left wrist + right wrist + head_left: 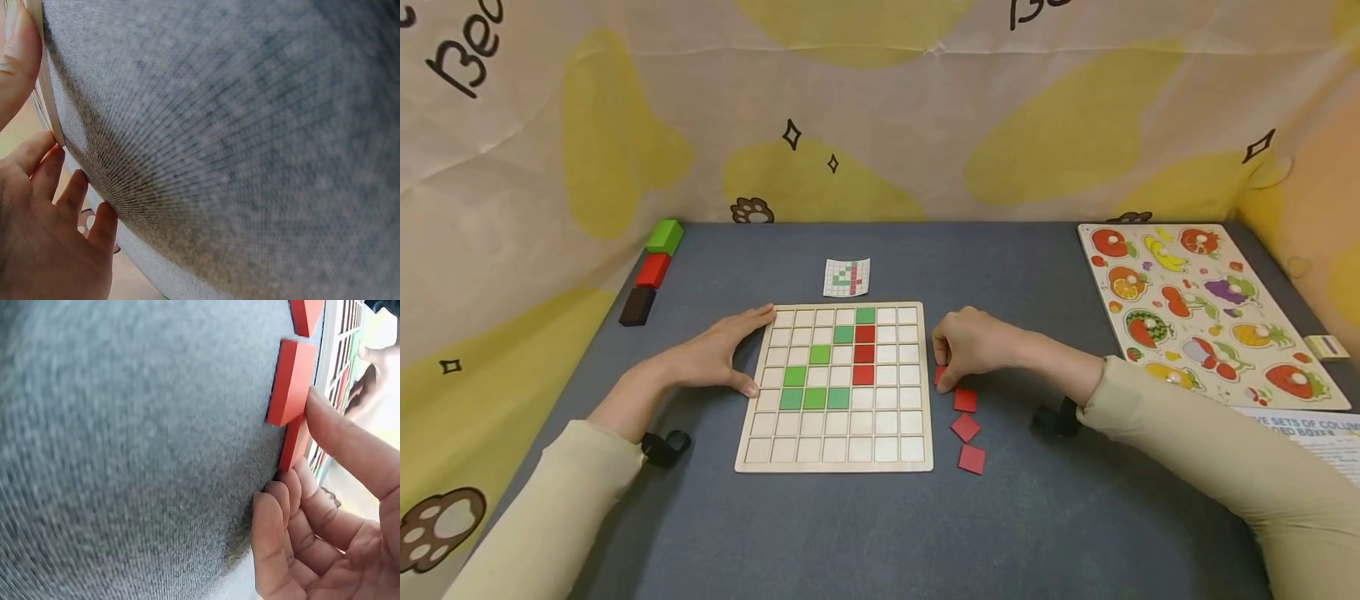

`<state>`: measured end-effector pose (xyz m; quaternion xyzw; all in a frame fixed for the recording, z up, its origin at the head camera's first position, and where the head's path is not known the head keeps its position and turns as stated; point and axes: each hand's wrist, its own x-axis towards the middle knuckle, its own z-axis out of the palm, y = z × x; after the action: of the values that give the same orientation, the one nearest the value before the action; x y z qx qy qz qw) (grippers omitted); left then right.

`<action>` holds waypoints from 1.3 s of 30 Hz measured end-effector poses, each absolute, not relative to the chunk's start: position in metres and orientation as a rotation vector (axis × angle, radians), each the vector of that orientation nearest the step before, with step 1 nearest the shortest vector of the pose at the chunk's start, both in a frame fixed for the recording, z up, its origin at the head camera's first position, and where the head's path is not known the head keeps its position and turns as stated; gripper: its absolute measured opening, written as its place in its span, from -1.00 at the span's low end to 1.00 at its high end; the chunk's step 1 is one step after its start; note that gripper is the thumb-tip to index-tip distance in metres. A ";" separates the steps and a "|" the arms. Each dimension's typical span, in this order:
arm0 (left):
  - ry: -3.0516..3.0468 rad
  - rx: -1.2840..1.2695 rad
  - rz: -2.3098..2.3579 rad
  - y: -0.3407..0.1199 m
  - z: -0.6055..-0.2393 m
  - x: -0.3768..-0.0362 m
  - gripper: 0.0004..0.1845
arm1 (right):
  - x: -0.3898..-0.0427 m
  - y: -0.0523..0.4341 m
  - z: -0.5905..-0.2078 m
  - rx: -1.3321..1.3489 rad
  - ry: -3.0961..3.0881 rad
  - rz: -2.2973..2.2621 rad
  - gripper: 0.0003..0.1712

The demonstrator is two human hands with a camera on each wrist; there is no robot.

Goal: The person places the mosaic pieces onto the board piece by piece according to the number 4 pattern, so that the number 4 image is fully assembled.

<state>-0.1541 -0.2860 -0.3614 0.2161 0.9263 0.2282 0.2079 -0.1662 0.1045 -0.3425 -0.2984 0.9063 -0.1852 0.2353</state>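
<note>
Dark grey felt tabletop (865, 533), walled w/ cream-and-yellow printed cloth (880, 108). Square pale wooden grid board (835, 460) lies betw. both hands. Left hand (718, 354) lies flat, fingers straight vs. board's left edge, prob. to steady it. Right hand (973, 346) just right of board, fingertips pinching a small red square tile (294, 444) off the felt; 3 more red tiles (966, 427) just nearer the person.

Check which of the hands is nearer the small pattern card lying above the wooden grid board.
Left. The left hand rests on the wooden grid board's left edge, fingertips near its top corner, below-left of the pattern card. The right hand is off the board's right side, lower.
</note>
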 end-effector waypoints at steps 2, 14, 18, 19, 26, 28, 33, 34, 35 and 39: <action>2.577 0.603 0.631 -0.286 -0.362 -0.154 0.26 | -0.169 0.105 -0.342 -0.826 2.481 -0.534 -0.72; 2.592 0.629 0.613 -0.287 -0.366 -0.158 0.29 | -0.161 0.059 -0.336 -0.882 2.384 -0.898 -0.93; 2.585 0.615 0.619 -0.286 -0.366 -0.158 0.29 | -0.150 0.039 -0.341 -0.979 2.380 -0.869 -0.85; 2.583 0.613 0.621 -0.286 -0.365 -0.158 0.28 | -0.148 0.036 -0.342 -0.996 2.391 -0.856 -0.84; 2.582 0.604 0.629 -0.285 -0.363 -0.157 0.28 | -0.141 0.028 -0.345 -1.096 2.507 -0.730 -0.87; 2.581 0.605 0.628 -0.285 -0.362 -0.156 0.28 | -0.140 0.029 -0.346 -1.103 2.516 -0.703 -0.86; 2.579 0.610 0.630 -0.284 -0.362 -0.155 0.28 | -0.141 0.038 -0.347 -1.173 2.490 -0.673 -0.85; 2.579 0.610 0.628 -0.284 -0.362 -0.155 0.28 | -0.142 0.043 -0.347 -1.191 2.470 -0.674 -0.85; 2.579 0.610 0.627 -0.285 -0.362 -0.155 0.28 | -0.144 0.048 -0.346 -1.209 2.447 -0.680 -0.85; 2.583 0.605 0.623 -0.286 -0.361 -0.155 0.28 | -0.156 0.080 -0.341 -1.199 2.288 -0.683 -0.88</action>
<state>-0.1549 -0.2858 -0.3609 0.2172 0.9274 0.2238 0.2066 -0.1562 0.0800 -0.3413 -0.4365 0.8328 -0.2488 0.2326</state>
